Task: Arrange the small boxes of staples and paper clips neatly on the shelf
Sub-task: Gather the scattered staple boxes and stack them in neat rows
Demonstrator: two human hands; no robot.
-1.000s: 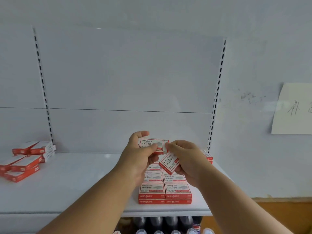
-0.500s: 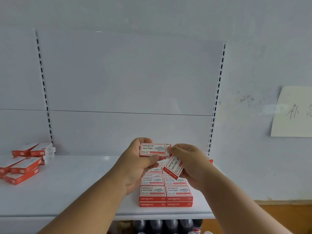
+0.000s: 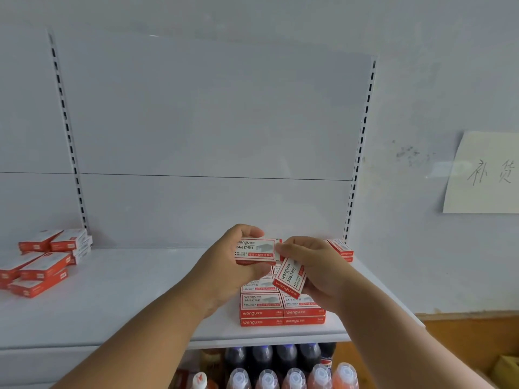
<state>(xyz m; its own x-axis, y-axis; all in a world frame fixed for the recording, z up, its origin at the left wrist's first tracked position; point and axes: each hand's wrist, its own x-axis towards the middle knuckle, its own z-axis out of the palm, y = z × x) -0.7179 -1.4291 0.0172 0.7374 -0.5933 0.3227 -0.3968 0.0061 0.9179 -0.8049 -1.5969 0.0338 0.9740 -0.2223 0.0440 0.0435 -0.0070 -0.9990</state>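
Your 2 hands, each holding 1 staple box above the shelf.
Left hand grips a level box; right hand pinches a tilted box over the stacked boxes.

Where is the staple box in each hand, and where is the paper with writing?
Left-hand staple box (image 3: pixel 255 249), head view, on its printed front.
Right-hand staple box (image 3: pixel 290 277), head view, on its tilted printed face.
Paper note (image 3: pixel 486 175), head view, on the sheet beside the writing.
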